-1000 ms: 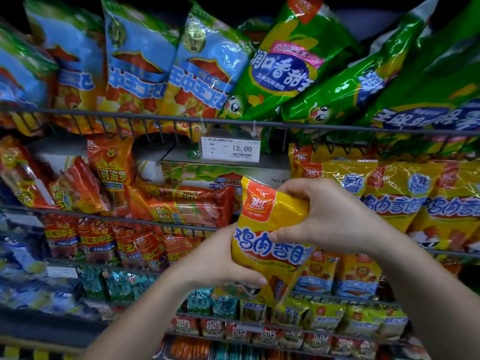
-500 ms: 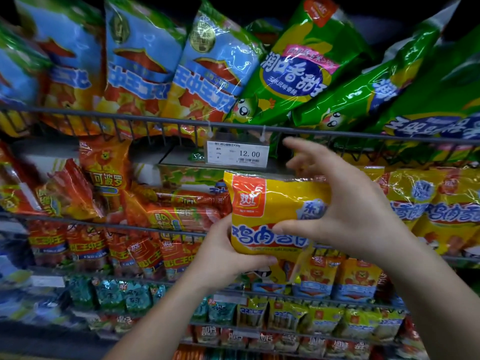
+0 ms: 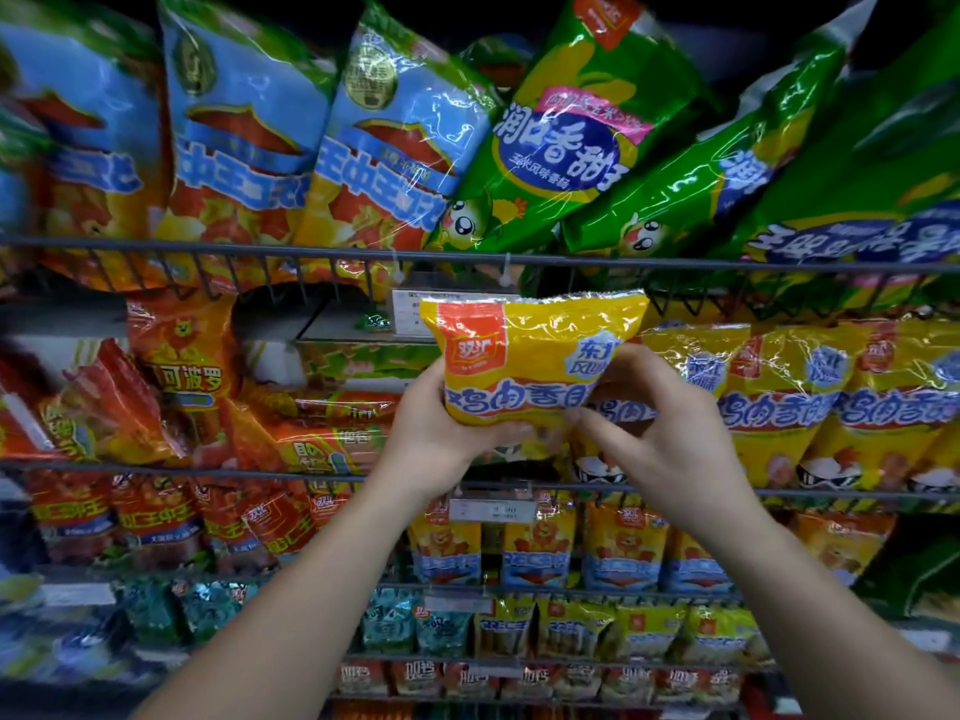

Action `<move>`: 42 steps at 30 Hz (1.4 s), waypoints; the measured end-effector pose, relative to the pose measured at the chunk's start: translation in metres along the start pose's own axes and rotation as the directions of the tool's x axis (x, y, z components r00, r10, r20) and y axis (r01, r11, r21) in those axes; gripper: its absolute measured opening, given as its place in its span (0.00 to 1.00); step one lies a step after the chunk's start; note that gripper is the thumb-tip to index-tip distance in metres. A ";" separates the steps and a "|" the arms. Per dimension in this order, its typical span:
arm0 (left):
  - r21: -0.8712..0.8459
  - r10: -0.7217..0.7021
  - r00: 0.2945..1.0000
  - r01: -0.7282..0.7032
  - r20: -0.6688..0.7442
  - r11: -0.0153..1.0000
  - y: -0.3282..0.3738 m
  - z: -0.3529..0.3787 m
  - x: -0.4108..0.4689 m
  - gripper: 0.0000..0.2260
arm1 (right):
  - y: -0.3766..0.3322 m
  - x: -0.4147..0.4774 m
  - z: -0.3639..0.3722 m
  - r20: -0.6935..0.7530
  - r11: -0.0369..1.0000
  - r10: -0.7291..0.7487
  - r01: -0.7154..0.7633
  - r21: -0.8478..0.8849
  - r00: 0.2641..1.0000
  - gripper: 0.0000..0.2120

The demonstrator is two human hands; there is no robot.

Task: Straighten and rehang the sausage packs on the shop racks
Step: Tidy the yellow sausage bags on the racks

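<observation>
Centre: yellow plastic sausage pack (image 3: 535, 356), between left hand (image 3: 436, 428) and right hand (image 3: 670, 433), before white price tag (image 3: 408, 311).
Right: row of matching yellow packs (image 3: 810, 402).
Above: grey wire rail (image 3: 208, 245).

forearms (image 3: 291, 605): bare | left grip (image 3: 436, 423): bare hand | right grip (image 3: 670, 433): bare hand

Wire racks (image 3: 208, 245), blue packs (image 3: 244, 122), green packs (image 3: 571, 148), yellow packs (image 3: 779, 397) in rows

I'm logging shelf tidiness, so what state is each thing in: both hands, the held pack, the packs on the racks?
Yellow pack: upright, held in both hands.
Left hand: grips the pack's lower left.
Right hand: pinches its lower right.
Yellow row: upright, side by side.
Green packs: tilted.
Price tag: partly hidden behind the held pack.
</observation>
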State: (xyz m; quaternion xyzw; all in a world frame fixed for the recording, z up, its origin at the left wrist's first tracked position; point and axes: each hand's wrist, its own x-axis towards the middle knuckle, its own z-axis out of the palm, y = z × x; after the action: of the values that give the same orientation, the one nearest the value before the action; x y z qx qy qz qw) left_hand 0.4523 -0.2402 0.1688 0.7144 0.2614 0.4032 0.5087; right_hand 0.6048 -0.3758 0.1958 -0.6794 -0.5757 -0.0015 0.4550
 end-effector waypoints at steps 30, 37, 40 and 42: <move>0.275 -0.120 0.980 0.160 -0.157 0.948 -0.025 0.012 0.030 0.26 | 0.043 0.000 0.052 -0.121 0.935 0.082 -0.118 -0.334 0.989 0.23; 0.446 -0.093 0.977 0.172 -0.194 0.879 -0.017 0.021 0.042 0.24 | 0.051 -0.004 0.049 -0.036 0.952 -0.048 0.035 -0.305 0.998 0.29; 0.449 -0.093 0.970 0.188 -0.225 0.874 -0.016 0.022 0.048 0.21 | 0.045 -0.007 0.048 0.007 0.922 -0.080 0.076 -0.381 0.997 0.37; 0.425 -0.111 0.965 0.205 -0.236 0.882 -0.016 0.021 0.052 0.19 | 0.043 -0.005 0.049 -0.001 0.890 -0.069 0.061 -0.453 0.998 0.38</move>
State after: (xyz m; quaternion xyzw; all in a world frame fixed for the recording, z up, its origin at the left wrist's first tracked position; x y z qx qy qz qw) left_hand 0.4985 -0.2042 0.1664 0.7426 0.4554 0.3609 0.3329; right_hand 0.6109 -0.3464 0.1381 -0.7469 -0.5780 -0.1563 0.2891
